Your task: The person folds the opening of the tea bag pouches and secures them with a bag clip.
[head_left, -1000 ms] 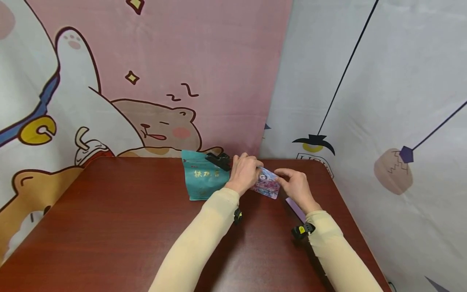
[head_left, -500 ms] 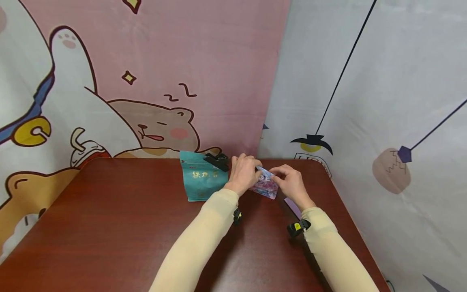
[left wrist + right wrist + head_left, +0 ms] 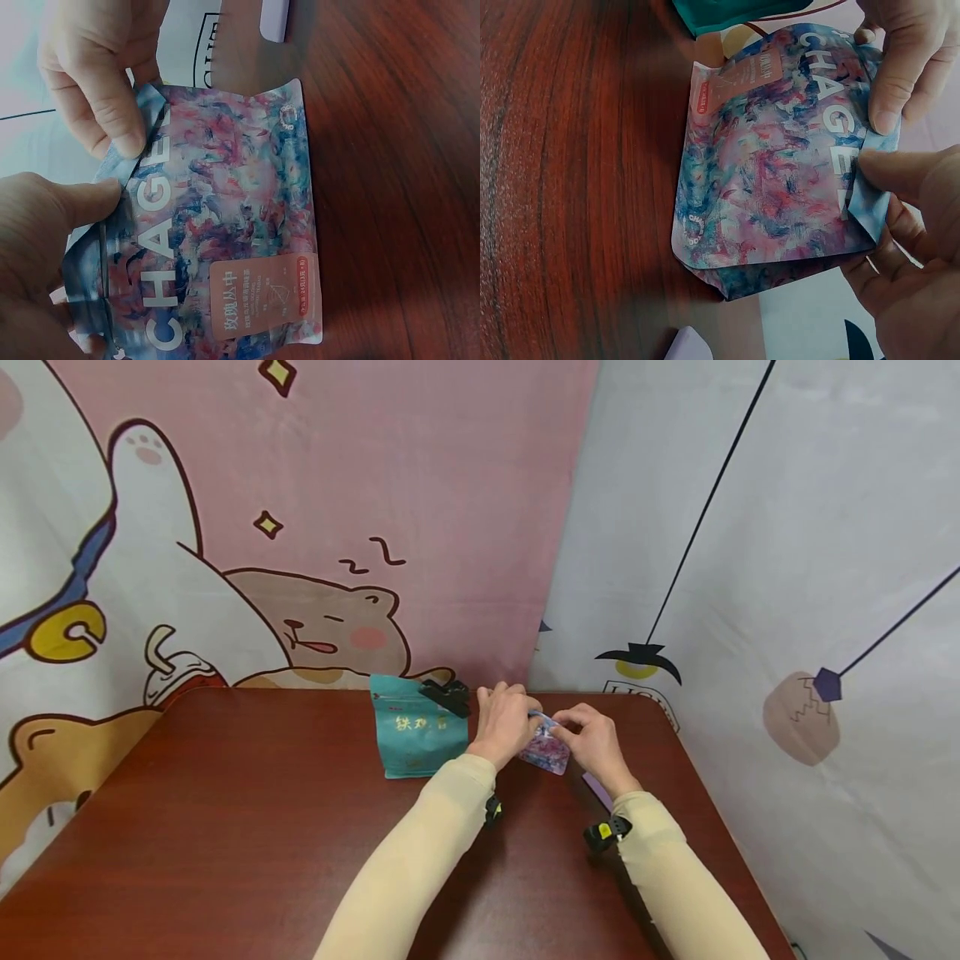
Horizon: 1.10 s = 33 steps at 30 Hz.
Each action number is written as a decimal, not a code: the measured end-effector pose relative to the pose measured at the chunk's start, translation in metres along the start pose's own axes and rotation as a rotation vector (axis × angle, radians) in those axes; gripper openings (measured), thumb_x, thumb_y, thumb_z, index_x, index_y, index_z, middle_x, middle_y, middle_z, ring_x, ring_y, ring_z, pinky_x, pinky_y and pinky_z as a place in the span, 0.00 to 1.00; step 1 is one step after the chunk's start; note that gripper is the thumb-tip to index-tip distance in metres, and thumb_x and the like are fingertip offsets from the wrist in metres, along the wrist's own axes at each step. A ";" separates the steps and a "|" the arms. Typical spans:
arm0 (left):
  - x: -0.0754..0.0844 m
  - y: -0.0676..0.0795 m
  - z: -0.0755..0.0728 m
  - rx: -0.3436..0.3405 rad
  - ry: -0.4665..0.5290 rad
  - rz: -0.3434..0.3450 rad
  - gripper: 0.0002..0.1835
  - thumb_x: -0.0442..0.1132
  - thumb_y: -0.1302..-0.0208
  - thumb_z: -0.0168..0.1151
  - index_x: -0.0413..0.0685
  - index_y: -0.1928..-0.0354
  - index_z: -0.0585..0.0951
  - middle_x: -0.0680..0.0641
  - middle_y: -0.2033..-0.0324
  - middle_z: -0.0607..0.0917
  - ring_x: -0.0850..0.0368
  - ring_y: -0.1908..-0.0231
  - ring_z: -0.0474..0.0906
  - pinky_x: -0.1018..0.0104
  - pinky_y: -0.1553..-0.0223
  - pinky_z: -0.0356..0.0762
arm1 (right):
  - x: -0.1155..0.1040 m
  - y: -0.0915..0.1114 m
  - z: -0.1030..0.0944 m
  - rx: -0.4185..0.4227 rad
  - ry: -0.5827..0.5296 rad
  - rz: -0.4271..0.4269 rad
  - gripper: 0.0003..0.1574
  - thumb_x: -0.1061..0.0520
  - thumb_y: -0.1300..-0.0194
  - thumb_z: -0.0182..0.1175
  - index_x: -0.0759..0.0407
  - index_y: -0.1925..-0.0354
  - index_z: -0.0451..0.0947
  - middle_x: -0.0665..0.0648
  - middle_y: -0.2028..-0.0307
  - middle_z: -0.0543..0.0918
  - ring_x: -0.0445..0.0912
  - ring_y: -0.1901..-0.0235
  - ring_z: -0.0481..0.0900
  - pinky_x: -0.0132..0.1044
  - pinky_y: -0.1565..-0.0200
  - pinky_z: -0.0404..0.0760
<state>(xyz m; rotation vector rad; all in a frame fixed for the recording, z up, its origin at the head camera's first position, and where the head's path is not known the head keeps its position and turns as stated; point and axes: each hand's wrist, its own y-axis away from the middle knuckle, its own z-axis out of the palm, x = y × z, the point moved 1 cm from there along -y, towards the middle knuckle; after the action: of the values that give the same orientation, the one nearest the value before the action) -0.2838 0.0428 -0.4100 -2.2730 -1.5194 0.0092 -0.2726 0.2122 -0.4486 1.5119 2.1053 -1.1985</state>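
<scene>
A tea pouch with a pink, blue and purple painted pattern and white "CHAGEE" lettering stands near the back of the table. My left hand pinches its top edge, thumb on the printed front and fingers behind. Close beside it, my right hand pinches the same edge toward the other corner. Between the two thumbs, a strip of the top is folded over the front, covering part of the last letters in the right wrist view. The fingers behind the pouch are partly hidden.
Left of my hands stands a teal pouch with gold characters. A black clip grips its top corner. Partly under my right forearm lies a light purple object on the red-brown table. A printed cloth hangs behind.
My right hand has shifted slightly left, closer to my left hand. The pouch's top edge has folded down, so less of its front shows. The teal pouch stays put.
</scene>
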 end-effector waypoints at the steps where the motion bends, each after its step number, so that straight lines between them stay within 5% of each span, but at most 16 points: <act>1: 0.000 0.000 0.000 0.001 0.000 -0.001 0.10 0.52 0.31 0.69 0.65 0.52 0.92 0.55 0.61 0.85 0.56 0.60 0.73 0.55 0.55 0.60 | 0.000 0.000 0.000 -0.009 -0.009 0.006 0.05 0.64 0.37 0.73 0.62 0.61 0.89 0.58 0.63 0.86 0.50 0.65 0.80 0.44 0.61 0.81; 5: 0.001 -0.001 0.000 -0.002 0.004 0.004 0.10 0.52 0.31 0.69 0.64 0.52 0.92 0.56 0.62 0.84 0.56 0.61 0.72 0.55 0.55 0.60 | -0.001 0.000 0.000 -0.025 -0.020 0.012 0.05 0.63 0.35 0.72 0.61 0.60 0.89 0.57 0.61 0.87 0.50 0.63 0.81 0.50 0.58 0.81; 16: -0.006 -0.002 -0.011 -0.025 0.101 -0.016 0.09 0.42 0.29 0.67 0.56 0.51 0.91 0.54 0.56 0.91 0.54 0.57 0.79 0.54 0.50 0.65 | -0.004 -0.005 0.001 -0.003 0.031 0.063 0.03 0.64 0.37 0.73 0.62 0.62 0.90 0.58 0.64 0.88 0.50 0.65 0.83 0.42 0.61 0.78; 26: -0.010 -0.003 -0.012 -0.022 0.088 0.003 0.09 0.43 0.28 0.66 0.59 0.54 0.93 0.56 0.58 0.91 0.56 0.58 0.81 0.58 0.53 0.68 | 0.001 0.001 -0.006 -0.071 0.028 0.072 0.12 0.71 0.37 0.69 0.61 0.56 0.89 0.59 0.59 0.87 0.51 0.62 0.83 0.43 0.60 0.82; 33: -0.014 -0.004 -0.015 -0.025 0.125 -0.013 0.08 0.43 0.29 0.67 0.59 0.57 0.94 0.58 0.59 0.92 0.56 0.57 0.83 0.60 0.54 0.68 | 0.005 0.002 -0.013 -0.111 0.048 0.146 0.08 0.66 0.36 0.71 0.60 0.57 0.89 0.59 0.58 0.87 0.53 0.59 0.82 0.44 0.58 0.80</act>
<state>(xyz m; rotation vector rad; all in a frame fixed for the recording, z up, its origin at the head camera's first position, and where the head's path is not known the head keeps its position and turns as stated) -0.2897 0.0270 -0.3973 -2.2384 -1.4774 -0.1540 -0.2701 0.2254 -0.4454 1.6268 2.0150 -0.9883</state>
